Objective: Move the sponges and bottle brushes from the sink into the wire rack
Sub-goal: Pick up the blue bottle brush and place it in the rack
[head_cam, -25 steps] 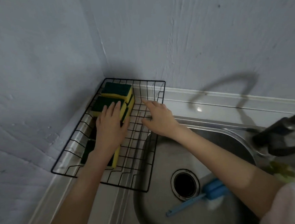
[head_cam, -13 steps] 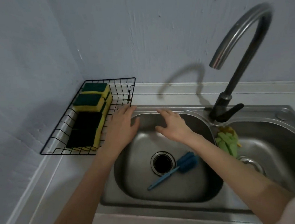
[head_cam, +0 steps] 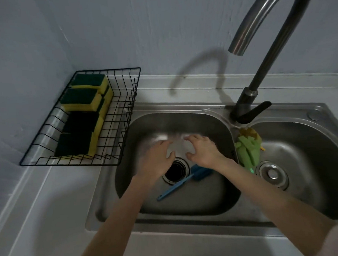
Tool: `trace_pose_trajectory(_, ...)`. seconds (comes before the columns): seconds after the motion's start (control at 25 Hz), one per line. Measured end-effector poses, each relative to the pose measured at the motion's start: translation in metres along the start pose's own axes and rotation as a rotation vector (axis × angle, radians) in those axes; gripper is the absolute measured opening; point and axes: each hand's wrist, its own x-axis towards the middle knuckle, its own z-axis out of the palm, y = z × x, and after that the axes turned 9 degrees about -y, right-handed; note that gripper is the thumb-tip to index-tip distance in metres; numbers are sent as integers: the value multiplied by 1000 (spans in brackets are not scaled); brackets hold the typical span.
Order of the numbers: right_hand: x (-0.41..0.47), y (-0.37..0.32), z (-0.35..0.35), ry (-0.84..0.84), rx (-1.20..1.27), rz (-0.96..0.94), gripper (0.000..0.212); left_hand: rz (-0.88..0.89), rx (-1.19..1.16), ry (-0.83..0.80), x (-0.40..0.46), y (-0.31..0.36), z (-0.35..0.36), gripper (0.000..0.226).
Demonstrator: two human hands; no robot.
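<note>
1. Blue plastic bottle brush [head_cam: 183, 183] lies in the left steel sink basin [head_cam: 187, 204], centre frame, its head by the round drain [head_cam: 176, 173].
2. Both hands hover over it, empty: left hand [head_cam: 158, 159] and right hand [head_cam: 203, 151], fingers spread, a bit blurry.
3. Yellow-and-green sponges [head_cam: 82, 116] sit stacked in the black wire rack [head_cam: 124, 110], upper left.
4. Green cloth [head_cam: 247, 149] hangs on the divider, under the curved faucet [head_cam: 259, 79].

Faucet [head_cam: 262, 69] arches over sink divider; left basin [head_cam: 186, 200] open above; rack [head_cam: 123, 118] right half free.
</note>
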Motion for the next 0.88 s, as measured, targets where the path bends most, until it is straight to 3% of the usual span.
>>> trace_pose_trajectory(0.2, 34, 19, 31, -123, 27, 36, 46, -115, -32, -182, 24, -27, 45, 40)
trace_pose_trajectory(0.44, 64, 41, 79, -234, -182, 81, 39, -238, -26, -419, 41, -56, 91, 41)
trace_pose_trajectory(0.88, 82, 47, 108, -279, -425, -36, 33, -248, 40, -582, 56, -69, 120, 40)
